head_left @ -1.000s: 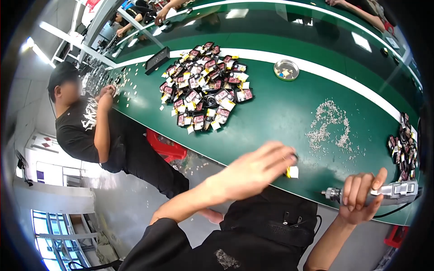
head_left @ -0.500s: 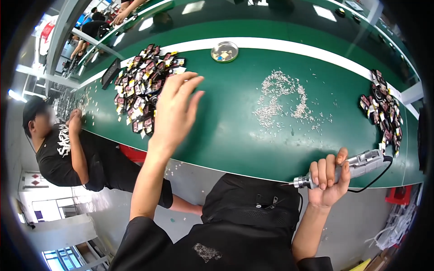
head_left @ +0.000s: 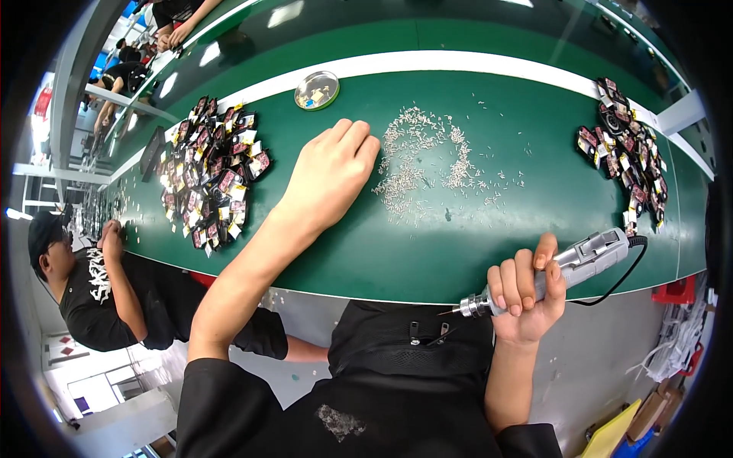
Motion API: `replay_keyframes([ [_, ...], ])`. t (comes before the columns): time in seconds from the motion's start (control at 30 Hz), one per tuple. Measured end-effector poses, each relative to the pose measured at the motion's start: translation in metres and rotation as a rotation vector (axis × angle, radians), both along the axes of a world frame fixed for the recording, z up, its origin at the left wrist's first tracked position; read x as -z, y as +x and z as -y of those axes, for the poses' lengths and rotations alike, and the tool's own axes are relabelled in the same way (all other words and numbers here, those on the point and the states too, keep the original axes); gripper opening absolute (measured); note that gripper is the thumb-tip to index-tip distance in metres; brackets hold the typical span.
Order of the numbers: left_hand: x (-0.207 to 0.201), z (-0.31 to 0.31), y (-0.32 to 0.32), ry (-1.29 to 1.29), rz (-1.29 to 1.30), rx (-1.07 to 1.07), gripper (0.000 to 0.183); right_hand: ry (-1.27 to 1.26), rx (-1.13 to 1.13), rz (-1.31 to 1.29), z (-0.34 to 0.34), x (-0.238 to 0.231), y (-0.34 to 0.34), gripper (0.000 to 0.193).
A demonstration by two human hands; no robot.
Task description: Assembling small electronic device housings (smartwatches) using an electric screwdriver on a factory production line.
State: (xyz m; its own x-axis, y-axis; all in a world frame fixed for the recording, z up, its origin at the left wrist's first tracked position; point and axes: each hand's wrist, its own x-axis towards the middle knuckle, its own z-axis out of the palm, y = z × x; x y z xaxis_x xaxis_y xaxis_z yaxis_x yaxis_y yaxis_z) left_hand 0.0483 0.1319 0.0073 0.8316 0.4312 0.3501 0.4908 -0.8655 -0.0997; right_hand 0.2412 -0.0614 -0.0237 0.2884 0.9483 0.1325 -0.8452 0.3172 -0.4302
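Observation:
My right hand is wrapped round a grey electric screwdriver at the table's near edge. Its thin bit points left, over my lap, and a black cord leaves its back end. Above the green table my left hand is closed, knuckles up, its fingertips by the left side of a loose scatter of small silver screws. Whatever those fingers hold, if anything, is hidden. To the left of that hand lies a heap of small black parts with pinkish and white-yellow pieces.
A round shallow dish with small yellowish bits and a blue one stands near the white strip. Another pile of black parts lies far right. A co-worker in black sits at the left; more people are beyond.
My left hand has moved right, away from the black heap to the screws, and its spread fingers have closed. My right hand keeps hold of the screwdriver. The view has shifted.

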Motion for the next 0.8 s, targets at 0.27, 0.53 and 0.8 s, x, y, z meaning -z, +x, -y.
replay_keyframes([
  [0.27,-0.003,0.081,-0.005,-0.955,0.662,-0.130,0.013,0.019,0.059,0.029,-0.002,-0.006,0.006,0.015],
  [0.53,0.015,0.141,0.016,-1.727,1.134,0.114,0.020,0.111,0.238,-0.020,-0.015,-0.059,-0.012,0.017],
  [0.8,0.020,0.150,0.014,-1.885,1.273,0.206,0.022,0.066,0.276,-0.013,-0.009,-0.058,-0.021,0.016],
])
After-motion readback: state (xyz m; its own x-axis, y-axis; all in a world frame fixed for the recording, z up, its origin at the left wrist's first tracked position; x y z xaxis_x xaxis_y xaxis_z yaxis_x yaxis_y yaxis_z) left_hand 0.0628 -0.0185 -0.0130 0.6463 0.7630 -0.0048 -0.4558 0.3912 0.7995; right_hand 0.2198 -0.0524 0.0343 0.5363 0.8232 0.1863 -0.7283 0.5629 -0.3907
